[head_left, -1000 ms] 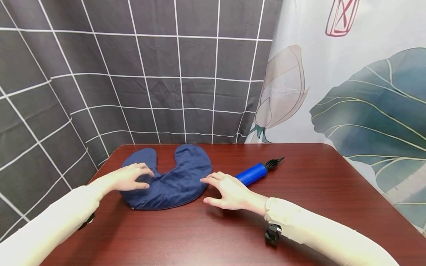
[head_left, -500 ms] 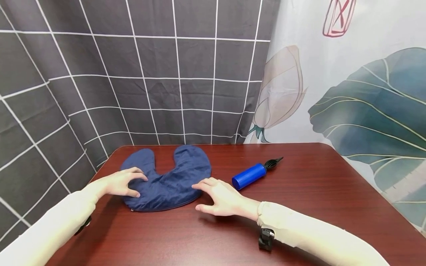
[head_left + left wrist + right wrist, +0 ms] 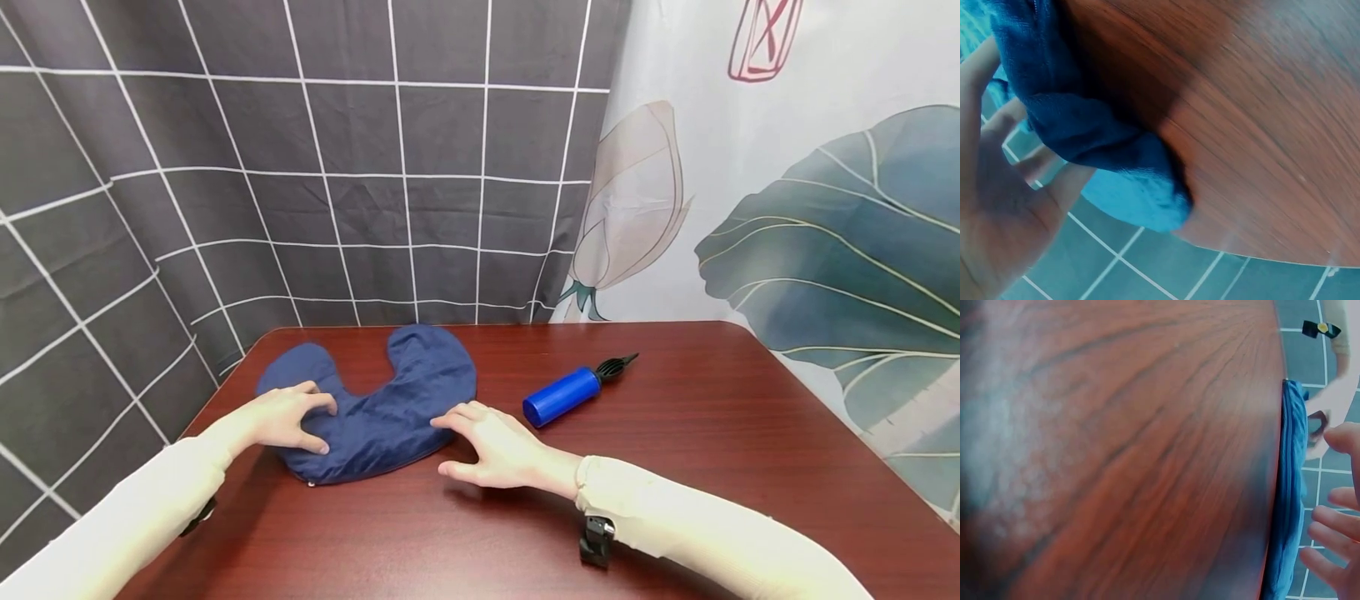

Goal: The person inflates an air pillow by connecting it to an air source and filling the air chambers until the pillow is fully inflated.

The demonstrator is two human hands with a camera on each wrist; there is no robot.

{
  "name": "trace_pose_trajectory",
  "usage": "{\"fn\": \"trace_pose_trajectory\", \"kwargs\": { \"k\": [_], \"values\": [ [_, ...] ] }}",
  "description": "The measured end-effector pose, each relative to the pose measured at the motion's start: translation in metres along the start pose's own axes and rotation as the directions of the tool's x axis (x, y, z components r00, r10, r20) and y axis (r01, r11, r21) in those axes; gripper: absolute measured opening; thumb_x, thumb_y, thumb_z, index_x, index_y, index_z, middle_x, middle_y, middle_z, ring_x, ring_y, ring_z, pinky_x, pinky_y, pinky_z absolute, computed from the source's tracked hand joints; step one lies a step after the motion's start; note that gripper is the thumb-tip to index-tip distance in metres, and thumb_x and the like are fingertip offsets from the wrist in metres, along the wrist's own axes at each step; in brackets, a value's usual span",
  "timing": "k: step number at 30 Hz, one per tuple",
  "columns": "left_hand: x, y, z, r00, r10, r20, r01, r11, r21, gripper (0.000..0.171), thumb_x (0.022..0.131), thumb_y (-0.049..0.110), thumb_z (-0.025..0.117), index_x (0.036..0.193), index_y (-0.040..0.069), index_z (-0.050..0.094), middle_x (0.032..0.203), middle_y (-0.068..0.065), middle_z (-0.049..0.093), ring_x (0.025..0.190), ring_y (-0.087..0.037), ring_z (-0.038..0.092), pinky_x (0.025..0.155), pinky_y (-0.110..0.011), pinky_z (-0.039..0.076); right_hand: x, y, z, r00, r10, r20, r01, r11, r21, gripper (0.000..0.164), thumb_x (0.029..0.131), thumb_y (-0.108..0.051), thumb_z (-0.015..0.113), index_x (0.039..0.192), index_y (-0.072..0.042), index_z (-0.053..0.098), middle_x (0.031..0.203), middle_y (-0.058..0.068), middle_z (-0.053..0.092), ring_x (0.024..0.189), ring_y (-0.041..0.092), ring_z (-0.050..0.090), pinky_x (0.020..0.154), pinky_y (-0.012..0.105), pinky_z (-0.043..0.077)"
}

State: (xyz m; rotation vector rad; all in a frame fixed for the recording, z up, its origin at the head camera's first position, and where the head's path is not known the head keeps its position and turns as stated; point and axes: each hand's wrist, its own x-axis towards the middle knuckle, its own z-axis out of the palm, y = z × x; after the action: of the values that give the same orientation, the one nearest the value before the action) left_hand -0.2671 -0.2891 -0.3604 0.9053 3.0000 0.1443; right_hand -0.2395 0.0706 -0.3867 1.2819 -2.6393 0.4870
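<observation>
A navy-blue U-shaped neck pillow [image 3: 390,421] lies on the dark red-brown table [image 3: 480,533], its opening facing the far edge. My left hand [image 3: 288,419] rests on the pillow's left side, fingers slightly bent and thumb spread apart. In the left wrist view, those fingertips touch the blue fabric [image 3: 1085,134], which is bunched up there. My right hand [image 3: 498,446] hovers at the pillow's right near edge with relaxed, spread fingers and holds nothing. In the right wrist view, a gap shows between that hand [image 3: 1338,531] and the pillow [image 3: 1291,487].
Behind my right hand lies a blue hand pump [image 3: 562,396] with a black nozzle [image 3: 617,367] pointing to the far right. A dark grey curtain [image 3: 442,208] with white grid lines hangs behind the table, beside a white floral one [image 3: 705,175].
Both hands first shifted slightly left and nearer. Since then the pillow's left side has turned outward and nearer under my left hand, which moved slightly right. The pump stayed put.
</observation>
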Motion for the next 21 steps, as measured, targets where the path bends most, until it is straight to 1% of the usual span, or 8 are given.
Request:
{"fn": "trace_pose_trajectory", "kwargs": {
  "k": [5,13,18,21],
  "values": [
    [0.001,0.01,0.001,0.999,-0.039,-0.007,0.039,0.999,-0.002,0.046,0.067,0.049,0.083,0.099,0.02,0.067,0.093,-0.004,0.058,0.079,-0.016,0.056,0.07,-0.035,0.048,0.001,0.001,0.0,1.0,0.0,-0.013,0.0,1.0,0.006,0.053,0.089,-0.047,0.066,0.135,-0.021,0.059,0.125,-0.006,0.063,0.114,0.011,0.058,0.091,0.032,0.052],
    [0.0,0.02,0.006,0.994,-0.107,-0.029,0.107,0.994,0.019,0.046,0.068,0.048,0.083,0.099,0.018,0.068,0.091,-0.005,0.059,0.08,-0.019,0.057,0.072,-0.038,0.05,0.004,0.001,0.001,1.0,0.0,-0.017,0.0,1.0,-0.008,0.049,0.09,-0.047,0.066,0.131,-0.022,0.061,0.123,-0.006,0.063,0.112,0.009,0.059,0.087,0.03,0.053],
    [0.0,0.026,0.01,0.987,-0.148,-0.06,0.15,0.988,0.03,0.047,0.066,0.049,0.084,0.097,0.017,0.069,0.09,-0.007,0.06,0.08,-0.022,0.06,0.071,-0.041,0.05,0.005,0.001,0.0,1.0,0.002,-0.018,-0.002,1.0,-0.005,0.048,0.09,-0.047,0.066,0.13,-0.022,0.062,0.123,-0.006,0.063,0.111,0.009,0.059,0.086,0.03,0.053],
    [0.001,0.03,0.013,0.979,-0.193,-0.073,0.195,0.98,0.027,0.047,0.066,0.049,0.084,0.097,0.018,0.069,0.092,-0.008,0.061,0.081,-0.024,0.061,0.07,-0.043,0.051,0.005,0.002,-0.001,1.0,0.01,-0.022,-0.01,1.0,-0.003,0.048,0.089,-0.047,0.066,0.13,-0.022,0.062,0.122,-0.006,0.063,0.11,0.009,0.059,0.085,0.029,0.053]
  ]
}}
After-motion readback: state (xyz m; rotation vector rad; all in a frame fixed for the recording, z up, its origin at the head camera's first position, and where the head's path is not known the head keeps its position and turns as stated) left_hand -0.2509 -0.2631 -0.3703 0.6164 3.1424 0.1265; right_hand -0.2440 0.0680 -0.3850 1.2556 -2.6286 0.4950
